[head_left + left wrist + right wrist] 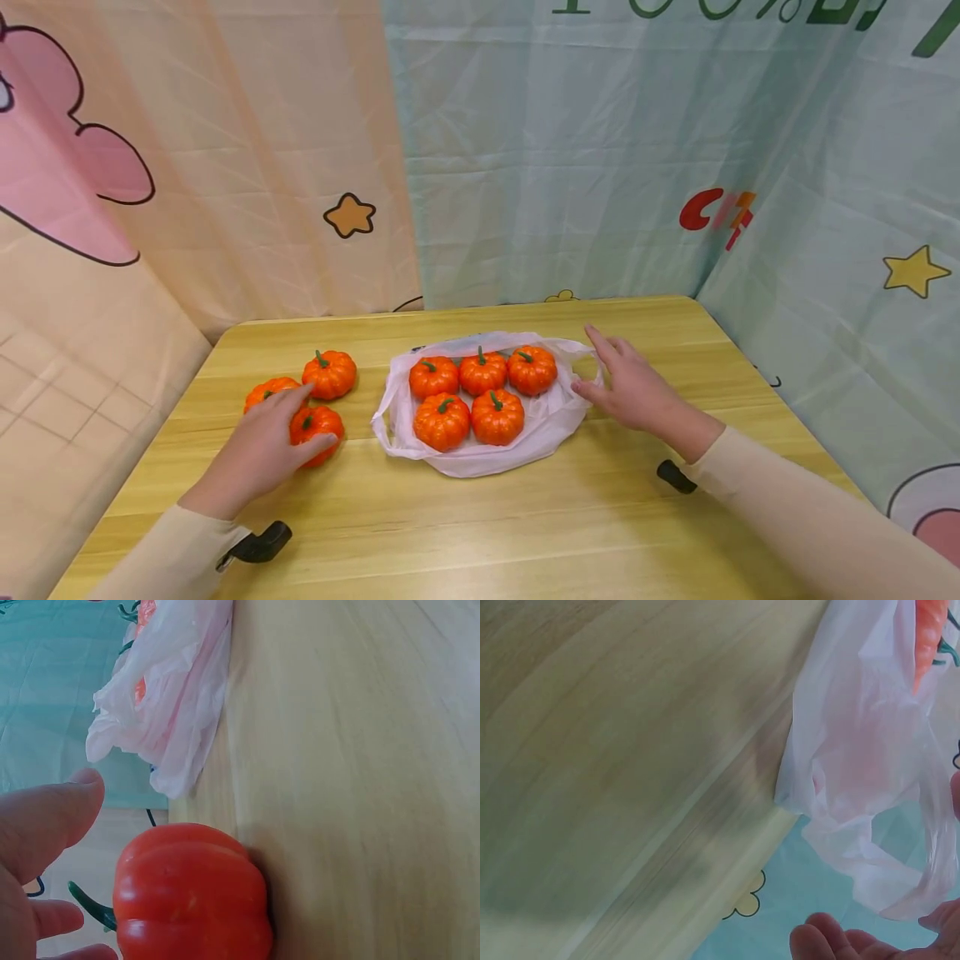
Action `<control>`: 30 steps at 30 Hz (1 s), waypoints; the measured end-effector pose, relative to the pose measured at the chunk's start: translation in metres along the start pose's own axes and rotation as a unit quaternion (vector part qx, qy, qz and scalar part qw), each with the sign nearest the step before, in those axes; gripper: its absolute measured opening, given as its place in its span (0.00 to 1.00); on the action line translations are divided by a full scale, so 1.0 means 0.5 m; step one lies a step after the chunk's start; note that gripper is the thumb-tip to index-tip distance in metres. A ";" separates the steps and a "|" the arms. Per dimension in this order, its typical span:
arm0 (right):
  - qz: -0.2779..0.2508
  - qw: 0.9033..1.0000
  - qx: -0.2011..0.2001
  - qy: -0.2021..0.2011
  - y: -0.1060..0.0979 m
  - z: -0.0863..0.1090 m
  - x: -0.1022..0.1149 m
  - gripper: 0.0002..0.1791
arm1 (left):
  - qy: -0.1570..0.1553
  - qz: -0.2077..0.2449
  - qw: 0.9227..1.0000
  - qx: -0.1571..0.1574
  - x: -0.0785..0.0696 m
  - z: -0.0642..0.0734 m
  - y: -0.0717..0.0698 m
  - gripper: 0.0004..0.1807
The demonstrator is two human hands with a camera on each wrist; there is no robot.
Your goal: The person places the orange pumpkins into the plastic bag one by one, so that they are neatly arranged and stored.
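My left hand (pixel 258 450) reaches over a small orange pumpkin (pixel 327 419) with a green stem, thumb spread on its right side and fingers on the left. In the left wrist view, the thumb stands apart from this pumpkin (pixel 191 900), which sits on the table. Two more pumpkins lie just beyond: one (pixel 332 375) farther back, the other (pixel 266 390) partly hidden by the fingers. At the centre, a white plastic bag (pixel 551 435) lies spread with several pumpkins in it. My right hand (pixel 637 387) is at the bag's right handle, fingers extended.
The wooden table (pixel 465 533) ends at a back edge close behind the bag. Printed curtains (pixel 525 167) hang behind and on both sides. A black strap or band piece (pixel 262 543) sticks out under the left sleeve, another (pixel 677 477) under the right.
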State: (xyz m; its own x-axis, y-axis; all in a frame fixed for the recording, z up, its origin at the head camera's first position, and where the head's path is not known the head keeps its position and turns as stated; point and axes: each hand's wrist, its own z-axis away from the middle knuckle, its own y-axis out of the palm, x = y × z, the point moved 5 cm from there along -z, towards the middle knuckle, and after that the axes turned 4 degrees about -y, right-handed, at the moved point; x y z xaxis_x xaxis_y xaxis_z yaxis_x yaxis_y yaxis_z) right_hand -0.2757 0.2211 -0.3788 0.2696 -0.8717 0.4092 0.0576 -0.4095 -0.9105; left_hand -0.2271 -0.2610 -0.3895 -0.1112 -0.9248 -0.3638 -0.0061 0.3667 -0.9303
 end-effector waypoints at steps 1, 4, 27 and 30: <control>-0.003 1.000 0.005 0.002 0.002 0.000 -0.001 0.55 | 0.000 0.000 1.000 0.002 0.003 0.001 0.002 0.51; -0.004 1.000 0.014 0.003 0.008 0.001 -0.006 0.56 | -0.001 0.004 1.000 0.006 0.010 0.003 0.009 0.51; -0.024 0.999 0.030 0.012 0.037 -0.016 0.009 0.56 | -0.021 0.032 0.999 0.031 0.036 -0.003 0.033 0.47; -0.028 0.999 0.038 0.018 0.039 -0.018 0.012 0.53 | -0.022 0.032 0.999 0.033 0.034 -0.006 0.033 0.46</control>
State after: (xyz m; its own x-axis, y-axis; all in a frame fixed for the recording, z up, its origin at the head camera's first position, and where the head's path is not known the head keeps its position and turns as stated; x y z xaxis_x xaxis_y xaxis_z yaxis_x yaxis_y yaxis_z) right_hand -0.2815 0.2055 -0.3933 0.2290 -0.8573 0.4611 0.1444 -0.4386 -0.8870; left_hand -0.2320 -0.2705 -0.4108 -0.0663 -0.9036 -0.4232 0.0655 0.4193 -0.9055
